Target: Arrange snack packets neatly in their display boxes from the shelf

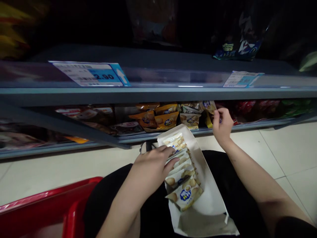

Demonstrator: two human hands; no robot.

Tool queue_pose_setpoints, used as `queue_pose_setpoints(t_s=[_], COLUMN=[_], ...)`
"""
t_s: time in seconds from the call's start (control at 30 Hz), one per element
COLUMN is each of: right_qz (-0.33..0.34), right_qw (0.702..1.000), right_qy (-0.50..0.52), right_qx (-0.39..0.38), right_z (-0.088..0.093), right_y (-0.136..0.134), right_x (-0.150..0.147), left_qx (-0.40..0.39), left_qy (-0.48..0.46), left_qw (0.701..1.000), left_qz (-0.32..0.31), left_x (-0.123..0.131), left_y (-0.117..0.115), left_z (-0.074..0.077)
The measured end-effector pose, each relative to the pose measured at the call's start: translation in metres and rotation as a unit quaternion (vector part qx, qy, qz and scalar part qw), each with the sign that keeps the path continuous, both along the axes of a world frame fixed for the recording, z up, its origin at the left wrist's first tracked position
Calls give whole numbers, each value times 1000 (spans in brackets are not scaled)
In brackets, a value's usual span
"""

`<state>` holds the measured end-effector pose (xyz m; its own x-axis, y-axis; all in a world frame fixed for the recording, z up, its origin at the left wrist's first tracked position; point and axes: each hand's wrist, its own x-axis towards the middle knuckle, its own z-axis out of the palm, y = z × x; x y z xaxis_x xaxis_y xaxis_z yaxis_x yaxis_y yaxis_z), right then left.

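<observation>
A white cardboard box [210,185], its near end flap torn, rests across my lap. Small cream-coloured snack packets [186,195] printed with a blue logo stand in a row inside it. My left hand [155,165] reaches over the box's left side, thumb and fingers closed about the upper edges of packets mid-row; the exact grip is partly hidden. At the low shelf, my right hand [223,127] pinches the edge of a similar snack packet [210,106], held just above the shelf's front lip. Beside it sit cream packets [190,120] and orange packets [167,120].
An upper shelf edge [158,96] with price tags [92,74] runs low above the packets. At the lower left is a red basket [74,201]. Red packages [260,107] and green packages [296,107] fill the low shelf's right. Pale tiles [292,148] form the floor.
</observation>
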<state>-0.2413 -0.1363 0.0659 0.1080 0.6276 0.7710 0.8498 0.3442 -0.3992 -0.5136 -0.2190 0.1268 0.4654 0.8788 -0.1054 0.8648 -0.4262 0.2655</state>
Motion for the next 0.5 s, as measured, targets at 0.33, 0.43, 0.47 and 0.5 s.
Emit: queue_pose_setpoints(t_s=[0.33, 0.43, 0.47, 0.5], right_qz=[329, 320, 324, 331], right_qw=[939, 900, 875, 845], right_qy=[26, 185, 217, 232], right_qx=[-99, -229, -288, -349], right_z=[37, 33, 32, 32], right_y=[-71, -73, -73, -72], right_x=[-40, -51, -52, -52], left_qx=[210, 143, 131, 119], left_qy=[-364, -435, -459, -481], left_qw=[908, 883, 864, 844], left_qz=[6, 103, 160, 207], left_x=[10, 11, 12, 13], left_y=[4, 6, 8, 10], left_z=[4, -5, -8, -11])
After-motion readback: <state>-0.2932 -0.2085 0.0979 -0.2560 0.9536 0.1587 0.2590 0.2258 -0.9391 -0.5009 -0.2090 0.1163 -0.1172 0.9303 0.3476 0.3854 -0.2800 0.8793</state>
